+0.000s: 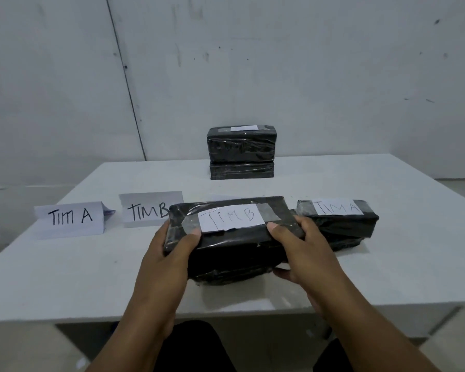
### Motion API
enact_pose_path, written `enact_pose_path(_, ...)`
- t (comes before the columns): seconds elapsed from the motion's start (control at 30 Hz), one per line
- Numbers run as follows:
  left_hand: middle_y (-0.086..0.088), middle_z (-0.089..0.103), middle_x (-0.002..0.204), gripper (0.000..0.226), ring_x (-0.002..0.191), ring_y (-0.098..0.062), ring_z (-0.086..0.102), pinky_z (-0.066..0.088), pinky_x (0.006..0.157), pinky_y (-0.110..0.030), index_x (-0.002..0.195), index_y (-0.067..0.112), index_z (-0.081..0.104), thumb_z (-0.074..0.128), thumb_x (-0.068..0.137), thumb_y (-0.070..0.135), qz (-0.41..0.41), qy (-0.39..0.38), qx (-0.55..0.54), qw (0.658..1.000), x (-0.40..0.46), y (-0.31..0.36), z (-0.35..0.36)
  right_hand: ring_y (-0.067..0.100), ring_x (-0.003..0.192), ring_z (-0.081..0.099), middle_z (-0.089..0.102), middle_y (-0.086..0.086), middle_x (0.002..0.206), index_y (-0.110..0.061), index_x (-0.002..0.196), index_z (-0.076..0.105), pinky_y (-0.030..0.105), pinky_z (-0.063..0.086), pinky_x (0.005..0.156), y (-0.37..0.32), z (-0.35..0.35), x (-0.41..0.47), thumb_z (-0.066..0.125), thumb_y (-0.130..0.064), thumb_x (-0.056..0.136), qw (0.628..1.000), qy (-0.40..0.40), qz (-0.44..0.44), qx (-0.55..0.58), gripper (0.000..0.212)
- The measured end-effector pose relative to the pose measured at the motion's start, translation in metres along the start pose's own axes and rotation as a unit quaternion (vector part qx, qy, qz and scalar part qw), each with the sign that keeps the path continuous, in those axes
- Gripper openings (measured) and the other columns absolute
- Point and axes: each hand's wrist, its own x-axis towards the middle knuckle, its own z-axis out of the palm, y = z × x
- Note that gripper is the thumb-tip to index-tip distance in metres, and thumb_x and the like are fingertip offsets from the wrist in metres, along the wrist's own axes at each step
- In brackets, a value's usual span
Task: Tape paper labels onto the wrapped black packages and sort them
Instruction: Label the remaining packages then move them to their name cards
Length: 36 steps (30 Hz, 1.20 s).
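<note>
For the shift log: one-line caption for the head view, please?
Both hands, left hand and right hand, grip the TIM B package beside the TIM A package.

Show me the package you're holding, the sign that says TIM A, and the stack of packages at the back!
Held package (pixel 231 218): head view, on its paper label.
TIM A sign (pixel 70 217): head view, on the writing.
Back stack (pixel 240 146): head view, on the top package's front side.

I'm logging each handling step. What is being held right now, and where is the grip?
Both hands hold the black package labelled TIM B: left hand at its left end, right hand at its right end.
</note>
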Motion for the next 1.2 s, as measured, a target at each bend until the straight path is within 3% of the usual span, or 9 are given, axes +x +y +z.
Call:
enact_pose_path(0.1,0.001,0.066,0.122,0.058,0.112,-0.021,0.065,0.052,0.102,-0.05,0.138,0.033,0.049,0.072,0.087,0.047,0.022,0.031,-0.018,0.999,0.009,0.024,-0.012,0.017,0.098,0.073,0.074,-0.012,0.102,-0.047,0.107,0.062,0.051,0.061,0.086,-0.02,0.01,-0.001,0.071,-0.044,0.086,0.999,-0.015,-0.036,0.02,0.023)
enact_pose_path(0.23,-0.015,0.07,0.119,0.067,0.104,-0.024,0.07,0.057,0.079,-0.036,0.133,0.012,0.055,0.071,0.079,0.048,0.06,-0.013,-0.022,0.998,0.043,0.07,-0.034,0.02,0.109,0.068,0.069,-0.005,0.117,-0.039,0.123,0.058,0.05,0.06,0.089,-0.061,0.036,0.015,0.065,-0.035,0.091,0.996,-0.04,-0.055,0.051,0.033)
enact_pose_path(0.43,-0.004,0.073,0.113,0.026,0.105,-0.02,0.068,0.057,0.087,-0.035,0.122,0.016,0.067,0.062,0.097,0.026,0.101,-0.019,-0.035,0.994,0.095,0.122,-0.052,0.026,0.105,0.068,0.069,0.007,0.118,-0.023,0.131,0.055,0.044,0.061,0.08,-0.111,0.089,0.063,0.06,-0.028,0.097,0.994,-0.066,-0.011,0.089,0.035)
enact_pose_path(0.53,-0.004,0.072,0.114,0.026,0.105,-0.021,0.068,0.056,0.082,-0.035,0.122,0.017,0.067,0.061,0.098,0.024,0.089,-0.017,-0.02,0.996,0.124,0.134,-0.064,0.026,0.105,0.068,0.068,0.005,0.117,-0.023,0.129,0.053,0.046,0.061,0.083,-0.119,0.118,0.09,0.059,-0.027,0.097,0.994,-0.071,-0.006,0.084,0.033)
enact_pose_path(0.63,-0.004,0.07,0.108,0.026,0.1,-0.023,0.066,0.055,0.087,-0.039,0.121,0.018,0.066,0.061,0.097,0.027,0.066,0.004,0.002,0.998,0.155,0.142,-0.075,0.026,0.105,0.067,0.066,0.005,0.117,-0.024,0.127,0.051,0.05,0.06,0.086,-0.119,0.15,0.12,0.059,-0.029,0.093,0.994,-0.071,0.0,0.081,0.035)
enact_pose_path(0.73,-0.003,0.069,0.101,0.017,0.096,-0.024,0.064,0.053,0.092,-0.041,0.111,0.019,0.066,0.06,0.097,0.027,0.028,0.013,0.007,1.0,0.187,0.145,-0.082,0.028,0.104,0.067,0.066,0.006,0.118,-0.025,0.127,0.049,0.051,0.06,0.085,-0.117,0.179,0.151,0.06,-0.033,0.086,0.995,-0.069,0.01,0.076,0.043)
enact_pose_path(0.87,-0.004,0.065,0.098,0.01,0.091,-0.025,0.061,0.05,0.091,-0.042,0.099,0.02,0.063,0.058,0.093,0.027,-0.022,0.024,0.015,0.999,0.233,0.14,-0.086,0.027,0.103,0.064,0.061,0.005,0.116,-0.024,0.137,0.041,0.048,0.059,0.081,-0.106,0.208,0.193,0.058,-0.028,0.093,0.994,-0.064,0.041,0.073,0.047)
enact_pose_path(1.07,-0.009,0.061,0.099,0.016,0.09,-0.027,0.058,0.05,0.082,-0.041,0.102,0.015,0.06,0.054,0.089,0.022,-0.077,0.019,0.018,0.997,0.293,0.116,-0.088,0.029,0.102,0.065,0.063,0.011,0.118,-0.023,0.138,0.044,0.043,0.059,0.069,-0.078,0.24,0.238,0.06,-0.02,0.09,0.99,-0.045,0.107,0.083,0.05)
enact_pose_path(1.2,-0.013,0.06,0.098,0.014,0.091,-0.028,0.058,0.052,0.087,-0.045,0.1,0.011,0.059,0.052,0.088,0.015,-0.107,0.02,0.029,0.994,0.318,0.096,-0.088,0.031,0.101,0.066,0.064,0.015,0.116,-0.017,0.139,0.044,0.05,0.062,0.076,-0.056,0.251,0.259,0.064,-0.018,0.083,0.985,-0.032,0.147,0.085,0.059)
